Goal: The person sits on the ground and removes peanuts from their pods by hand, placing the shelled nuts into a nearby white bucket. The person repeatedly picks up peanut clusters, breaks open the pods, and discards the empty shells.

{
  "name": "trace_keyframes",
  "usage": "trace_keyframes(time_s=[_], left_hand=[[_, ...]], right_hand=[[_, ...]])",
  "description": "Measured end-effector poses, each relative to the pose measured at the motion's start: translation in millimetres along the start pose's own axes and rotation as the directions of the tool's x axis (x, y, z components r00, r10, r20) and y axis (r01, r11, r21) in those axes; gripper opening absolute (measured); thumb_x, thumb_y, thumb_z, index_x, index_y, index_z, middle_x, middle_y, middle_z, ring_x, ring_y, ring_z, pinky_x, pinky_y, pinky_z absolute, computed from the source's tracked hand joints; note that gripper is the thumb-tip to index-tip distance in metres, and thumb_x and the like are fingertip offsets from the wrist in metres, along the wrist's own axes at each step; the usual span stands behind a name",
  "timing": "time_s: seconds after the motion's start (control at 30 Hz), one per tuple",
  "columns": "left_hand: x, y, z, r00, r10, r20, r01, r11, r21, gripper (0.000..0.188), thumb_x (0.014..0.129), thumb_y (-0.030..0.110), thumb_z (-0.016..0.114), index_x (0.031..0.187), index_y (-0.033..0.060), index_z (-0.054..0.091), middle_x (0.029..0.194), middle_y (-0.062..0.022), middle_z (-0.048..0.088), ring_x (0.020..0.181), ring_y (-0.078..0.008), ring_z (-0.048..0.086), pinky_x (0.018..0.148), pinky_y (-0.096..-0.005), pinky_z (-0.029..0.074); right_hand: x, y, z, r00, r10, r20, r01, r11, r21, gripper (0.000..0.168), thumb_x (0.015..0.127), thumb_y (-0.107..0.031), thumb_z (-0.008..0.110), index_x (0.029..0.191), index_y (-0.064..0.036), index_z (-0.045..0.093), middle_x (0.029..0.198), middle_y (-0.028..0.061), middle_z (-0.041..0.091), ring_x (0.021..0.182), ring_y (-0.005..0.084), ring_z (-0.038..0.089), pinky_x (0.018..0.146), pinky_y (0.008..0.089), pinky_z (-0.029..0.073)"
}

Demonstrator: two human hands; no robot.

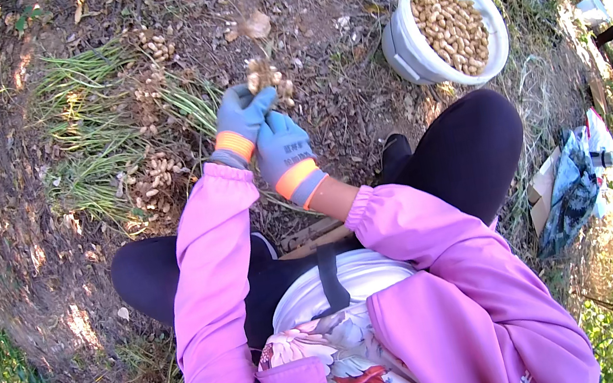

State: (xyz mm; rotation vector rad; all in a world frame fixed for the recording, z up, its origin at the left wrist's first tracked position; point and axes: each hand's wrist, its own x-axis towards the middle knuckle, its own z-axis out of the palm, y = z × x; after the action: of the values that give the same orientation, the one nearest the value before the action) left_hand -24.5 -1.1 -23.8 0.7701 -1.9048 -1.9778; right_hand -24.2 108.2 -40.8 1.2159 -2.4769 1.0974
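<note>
My left hand (247, 117), in a grey-blue work glove with an orange cuff, grips a peanut plant just below its root end. A cluster of peanut pods with dry roots (264, 77) sticks up past the fingers. Close against it, my right hand (285, 145), gloved alike, closes around the same plant's stems; its fingertips are partly hidden. To the left lie pulled peanut plants (94, 136), green stems outward and pods toward me. Off to the right, a white plastic bucket (399, 52) holds many loose peanuts in their shells (452, 33).
Dry leaves and twigs cover the soil (332, 57). My bent knees (476, 143) frame the work spot, with a wooden piece (315, 242) between my feet. At right lie a camouflage cloth (571, 194), cardboard (544, 186) and a metal flask (603, 159).
</note>
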Motion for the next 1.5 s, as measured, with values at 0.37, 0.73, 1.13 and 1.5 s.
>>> trace_keyframes(time_s=[0.37,0.73,1.13,1.5], left_hand=[[-28.2,22.1,-39.5,0.969,-0.228,-0.094,0.189,0.93,-0.315,0.035,0.084,0.025,0.066,0.099,-0.0026,0.051,0.079,-0.0099,0.061,0.064,-0.015,0.06,0.057,-0.0268,0.051],[-58.4,59.5,-43.0,0.993,-0.112,-0.041,0.102,0.974,-0.201,0.028,0.09,0.029,0.056,0.104,0.0046,0.053,0.074,-0.002,0.058,0.057,-0.01,0.054,0.047,-0.0236,0.046],[-75.9,77.2,-39.4,0.958,-0.197,0.209,0.247,0.936,-0.25,0.062,0.086,0.06,0.044,0.109,0.0037,0.056,0.065,0.0,0.054,0.049,-0.0073,0.044,0.045,-0.0203,0.034],[-78.1,75.6,-46.6,0.871,-0.275,0.406,0.352,0.927,-0.128,0.062,0.084,0.061,0.047,0.107,0.0047,0.056,0.065,-0.0005,0.054,0.052,-0.0118,0.049,0.05,-0.025,0.041]], right_hand=[[5.7,-34.0,-41.3,0.999,-0.04,0.015,0.029,0.881,0.473,0.016,0.078,-0.004,0.055,0.094,-0.004,0.053,0.089,0.0164,0.056,0.082,0.0365,0.056,0.067,0.0422,0.047],[48.2,10.4,-48.2,0.97,0.227,0.09,-0.223,0.675,0.703,0.075,0.066,-0.029,0.076,0.126,-0.002,0.041,0.119,0.0144,0.047,0.107,0.0246,0.051,0.083,0.0342,0.047],[62.0,19.2,-56.8,0.863,-0.101,0.494,-0.504,-0.192,0.842,0.072,0.077,-0.034,0.067,0.133,-0.004,0.034,0.122,0.0094,0.048,0.108,0.0209,0.052,0.089,0.0366,0.046],[65.4,13.1,-74.1,0.802,-0.243,0.546,-0.578,-0.085,0.812,0.051,0.081,-0.022,0.065,0.125,-0.005,0.045,0.107,0.0038,0.057,0.098,0.0127,0.055,0.084,0.0291,0.046]])
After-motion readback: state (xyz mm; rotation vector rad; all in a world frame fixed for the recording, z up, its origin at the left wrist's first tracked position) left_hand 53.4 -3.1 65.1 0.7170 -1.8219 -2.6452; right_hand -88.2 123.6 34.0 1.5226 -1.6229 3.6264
